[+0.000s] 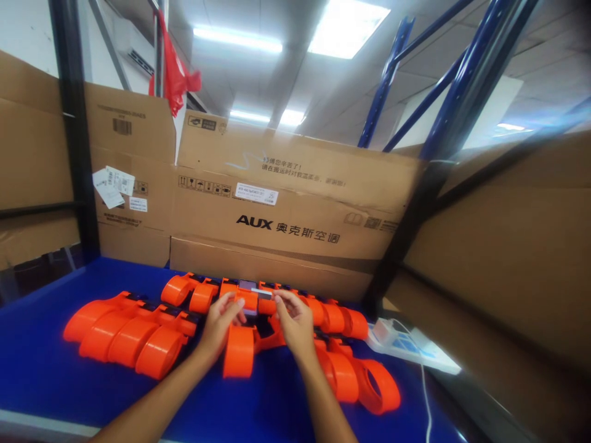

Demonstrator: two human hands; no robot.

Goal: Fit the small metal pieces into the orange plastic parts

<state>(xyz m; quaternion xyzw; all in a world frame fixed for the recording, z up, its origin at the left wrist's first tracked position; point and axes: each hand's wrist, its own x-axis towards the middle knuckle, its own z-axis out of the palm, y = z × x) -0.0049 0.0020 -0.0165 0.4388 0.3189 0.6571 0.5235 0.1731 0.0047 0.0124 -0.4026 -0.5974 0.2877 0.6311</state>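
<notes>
My left hand (218,325) is closed, thumb and fingers on a small orange part (247,300) with a dark, greyish flat piece behind it. My right hand (296,320) pinches the end of a short white and grey strip (261,294), which reaches across toward the orange part. Just below my hands an orange ring-shaped holder (239,352) rests on the blue table (198,406). Another orange piece (271,337) lies partly behind my right hand. What kind of part my left hand holds is too small to tell.
Several orange ring holders (124,335) stand in a row at left, more (357,378) at right, and a back row (335,317) beyond my hands. A white power strip (415,351) with a plug and cable sits at right. Cardboard walls (286,215) and dark posts (76,141) surround the table.
</notes>
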